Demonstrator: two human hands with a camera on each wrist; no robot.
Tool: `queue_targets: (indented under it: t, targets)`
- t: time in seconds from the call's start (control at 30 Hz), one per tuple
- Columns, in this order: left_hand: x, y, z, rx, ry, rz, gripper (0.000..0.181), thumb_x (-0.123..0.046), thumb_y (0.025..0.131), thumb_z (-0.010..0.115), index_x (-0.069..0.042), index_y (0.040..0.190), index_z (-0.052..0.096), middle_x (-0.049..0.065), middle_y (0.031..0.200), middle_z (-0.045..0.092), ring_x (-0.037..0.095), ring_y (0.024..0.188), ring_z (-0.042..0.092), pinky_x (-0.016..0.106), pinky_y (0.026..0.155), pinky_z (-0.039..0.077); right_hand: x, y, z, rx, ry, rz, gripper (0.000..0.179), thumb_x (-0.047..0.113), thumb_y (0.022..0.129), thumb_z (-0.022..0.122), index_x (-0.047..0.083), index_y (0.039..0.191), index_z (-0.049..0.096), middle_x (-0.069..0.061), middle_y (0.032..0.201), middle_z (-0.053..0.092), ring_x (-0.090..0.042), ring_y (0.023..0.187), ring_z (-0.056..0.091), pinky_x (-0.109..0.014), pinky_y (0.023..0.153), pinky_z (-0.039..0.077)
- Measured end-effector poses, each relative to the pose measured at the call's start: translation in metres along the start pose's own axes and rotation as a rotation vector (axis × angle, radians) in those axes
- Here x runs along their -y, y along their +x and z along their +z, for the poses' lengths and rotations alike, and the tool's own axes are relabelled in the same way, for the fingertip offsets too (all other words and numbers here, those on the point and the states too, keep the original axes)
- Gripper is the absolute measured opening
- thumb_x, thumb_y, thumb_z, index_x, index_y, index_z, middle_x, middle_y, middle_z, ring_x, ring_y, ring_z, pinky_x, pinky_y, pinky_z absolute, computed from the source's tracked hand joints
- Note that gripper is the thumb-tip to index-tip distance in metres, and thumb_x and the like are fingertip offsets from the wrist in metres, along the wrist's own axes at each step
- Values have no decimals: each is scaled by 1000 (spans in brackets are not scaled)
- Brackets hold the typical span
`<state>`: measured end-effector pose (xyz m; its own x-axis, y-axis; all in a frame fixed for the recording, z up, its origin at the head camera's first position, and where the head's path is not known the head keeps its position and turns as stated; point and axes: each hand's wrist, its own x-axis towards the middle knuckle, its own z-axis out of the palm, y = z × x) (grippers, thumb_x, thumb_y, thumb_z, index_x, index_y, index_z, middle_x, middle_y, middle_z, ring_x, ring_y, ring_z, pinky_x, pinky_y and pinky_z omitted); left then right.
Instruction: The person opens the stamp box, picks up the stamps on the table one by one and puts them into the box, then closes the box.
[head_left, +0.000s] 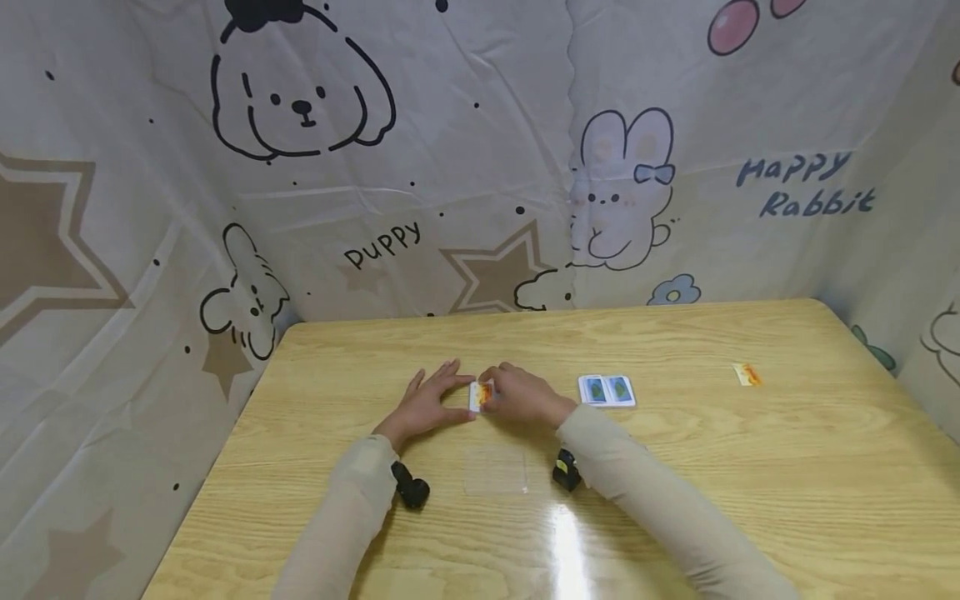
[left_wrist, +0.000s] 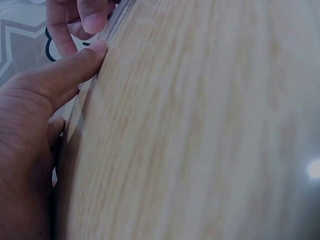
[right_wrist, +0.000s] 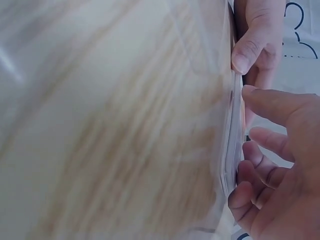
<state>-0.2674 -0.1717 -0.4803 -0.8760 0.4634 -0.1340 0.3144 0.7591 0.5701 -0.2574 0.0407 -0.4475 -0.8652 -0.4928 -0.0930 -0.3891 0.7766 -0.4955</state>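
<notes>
A small white card with an orange picture lies in front of me on the table; whether others lie under it I cannot tell. My left hand holds it at the left, thumb at the near edge and a finger at the far edge. From the right, my right hand pinches the card, covering its right part, with the fingers bent over it. In the left wrist view the left thumb is nearly straight. The right wrist view has the right hand's fingers curled beside the left thumb tip.
A clear plastic piece lies nearer to me, between the forearms. Two white-bordered card piles with blue and green pictures are right of the hands. Farther right lies another orange card. A printed cloth hangs behind the wooden table.
</notes>
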Motion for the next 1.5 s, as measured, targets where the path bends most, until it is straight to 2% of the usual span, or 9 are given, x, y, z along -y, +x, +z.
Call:
queue_targets:
  t: [0.23, 0.4, 0.53, 0.7, 1.03, 1.2, 1.5]
  targets:
    - [-4, -1, -2, -5, -1, -1, 67, -49, 85, 68, -26, 144, 47, 4, 163, 14, 22, 152, 7, 53, 121, -6, -12, -8, -9, -20, 89, -20, 48, 26, 89, 70, 5, 130, 57, -8, 103, 61, -16, 85, 56, -31, 73, 50]
    - [-4, -1, -2, -4, -2, -11, 67, -48, 85, 69, -26, 143, 47, 4, 163, 15, 21, 152, 7, 53, 121, -6, -23, -16, -16, -39, 177, -36, 47, 26, 89, 69, 4, 130, 57, -7, 97, 59, -13, 74, 51, -26, 66, 45]
    - [-5, -1, -1, -4, -11, -6, 67, -49, 84, 69, -25, 144, 47, 3, 163, 15, 21, 152, 8, 52, 121, -6, -33, -29, -26, -46, 249, -38, 46, 23, 90, 68, 3, 130, 57, -8, 95, 56, -12, 65, 45, -25, 58, 41]
    - [-3, -2, 0, -9, -9, 8, 68, -48, 85, 70, -25, 144, 46, 2, 163, 14, 20, 152, 9, 52, 121, -6, -49, -52, -39, -53, 295, -51, 46, 21, 91, 67, 1, 131, 55, -10, 97, 53, -13, 68, 42, -24, 57, 38]
    - [-5, -4, 0, -5, -19, 12, 69, -47, 85, 70, -24, 145, 45, 2, 163, 13, 21, 152, 9, 52, 121, -7, -92, -102, -68, -75, 330, -6, 52, 20, 89, 70, 1, 133, 52, -10, 99, 56, -15, 80, 51, -23, 65, 45]
    - [-4, -5, -1, -4, -18, 10, 69, -47, 85, 70, -24, 145, 45, 2, 163, 14, 22, 152, 9, 52, 121, -6, -110, -122, -82, -71, 341, 26, 58, 22, 86, 72, 1, 136, 51, -15, 104, 54, -16, 85, 48, -22, 65, 42]
    - [-7, -5, -2, 5, -19, 11, 69, -46, 85, 70, -23, 145, 45, 5, 163, 14, 24, 152, 9, 53, 121, -6, -146, -155, -102, -122, 264, 97, 59, 26, 89, 70, -1, 137, 49, -12, 104, 53, -11, 83, 47, -21, 64, 40]
